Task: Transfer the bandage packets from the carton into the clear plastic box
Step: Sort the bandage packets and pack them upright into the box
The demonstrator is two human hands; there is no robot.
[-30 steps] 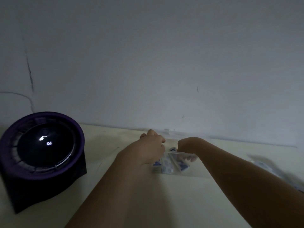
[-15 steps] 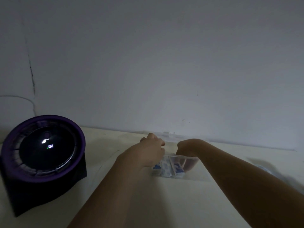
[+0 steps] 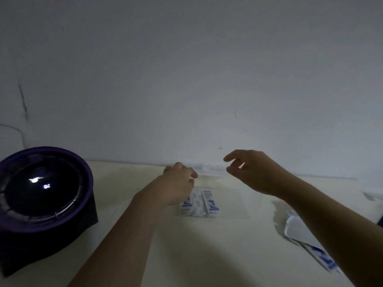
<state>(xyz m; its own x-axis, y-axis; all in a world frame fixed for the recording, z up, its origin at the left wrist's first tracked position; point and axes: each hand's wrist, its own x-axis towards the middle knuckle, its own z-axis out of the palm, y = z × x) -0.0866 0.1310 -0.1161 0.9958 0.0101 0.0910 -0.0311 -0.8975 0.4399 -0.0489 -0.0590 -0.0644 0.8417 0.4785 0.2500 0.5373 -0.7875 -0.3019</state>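
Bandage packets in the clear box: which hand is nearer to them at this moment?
Left. The left hand is low at the packets, overlapping their left edge. The right hand is raised, fingers spread and empty, above and to their right near the wall.

A single head-worn wide-angle view looks forward and slightly down across the pale cream surface [image 3: 186, 255] toward a plain grey-white wall [image 3: 186, 69], which fills the upper half. Both bare forearms enter from the bottom edge, close to the lens. A round dark purple device [image 3: 44, 193] sits near the left edge.
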